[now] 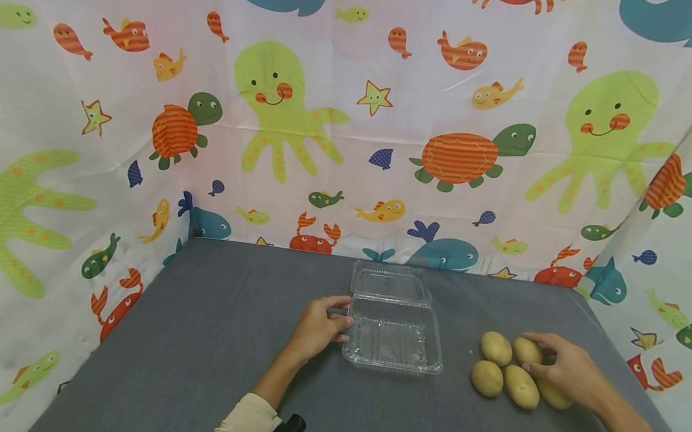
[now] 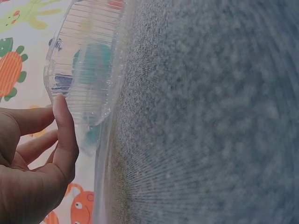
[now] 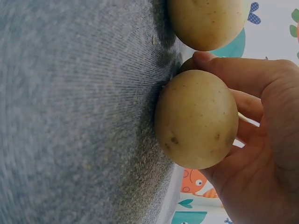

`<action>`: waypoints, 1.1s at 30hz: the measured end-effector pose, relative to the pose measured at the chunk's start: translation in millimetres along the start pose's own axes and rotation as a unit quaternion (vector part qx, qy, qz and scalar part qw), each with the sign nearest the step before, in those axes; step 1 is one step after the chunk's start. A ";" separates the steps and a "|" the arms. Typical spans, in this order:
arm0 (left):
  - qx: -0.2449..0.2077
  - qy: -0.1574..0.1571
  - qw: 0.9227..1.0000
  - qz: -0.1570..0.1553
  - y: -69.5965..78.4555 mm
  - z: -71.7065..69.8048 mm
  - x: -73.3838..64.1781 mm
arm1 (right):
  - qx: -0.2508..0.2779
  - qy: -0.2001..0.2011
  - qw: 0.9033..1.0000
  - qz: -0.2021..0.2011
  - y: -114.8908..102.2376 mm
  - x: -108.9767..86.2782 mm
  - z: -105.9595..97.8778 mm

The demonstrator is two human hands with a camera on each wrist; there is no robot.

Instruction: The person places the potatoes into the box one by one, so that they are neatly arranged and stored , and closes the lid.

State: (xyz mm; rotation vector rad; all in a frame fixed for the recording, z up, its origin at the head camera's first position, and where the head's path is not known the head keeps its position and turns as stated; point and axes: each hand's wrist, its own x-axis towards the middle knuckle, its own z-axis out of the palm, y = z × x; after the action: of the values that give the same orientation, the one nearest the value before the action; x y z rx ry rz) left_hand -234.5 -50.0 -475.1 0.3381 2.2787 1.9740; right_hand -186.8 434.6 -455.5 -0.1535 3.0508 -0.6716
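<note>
we see a transparent container (image 1: 395,337) on the gray desk (image 1: 231,314), about midway between the desk's left and right edges, its lid (image 1: 389,283) folded back toward the back edge. our left hand (image 1: 322,328) pinches the container's left rim near the hinge, thumb on one side and forefinger on the other.

near the desk's right edge we have five potatoes bunched together. our right hand (image 1: 565,370) grasps the back right potato (image 1: 527,351), thumb toward the desk's front edge and fingers beyond. we judge the step in hand to be taking that single potato while the left hand steadies the container. the next move seems to call for a snug grip and a lift straight up, so that the front right potato (image 1: 554,394) and the front middle potato (image 1: 521,387), both crowded close, don't get nudged away.

several things we can't make out. our right hand covers part of the front right potato in the head view; in the right wrist view that same potato hides most of the grasped one, so we can't tell how firmly the fingertips bear on it. the left wrist view catches only part of the container, blending with the patterned curtain (image 1: 337,157) behind. the desk's front edge is cut off, and so are both forearms.
</note>
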 end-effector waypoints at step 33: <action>0.004 0.001 1.000 0.009 -0.6 -0.4 -0.2 | 0.022 0.055 0.998 -0.011 -9.9 -9.9 -2.5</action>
State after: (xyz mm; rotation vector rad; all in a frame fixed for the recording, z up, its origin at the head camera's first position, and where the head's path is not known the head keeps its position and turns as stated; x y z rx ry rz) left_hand -234.5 -50.5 -475.7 0.3588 2.2934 1.9752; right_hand -176.1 427.7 -449.2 -0.1543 3.1399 -0.7718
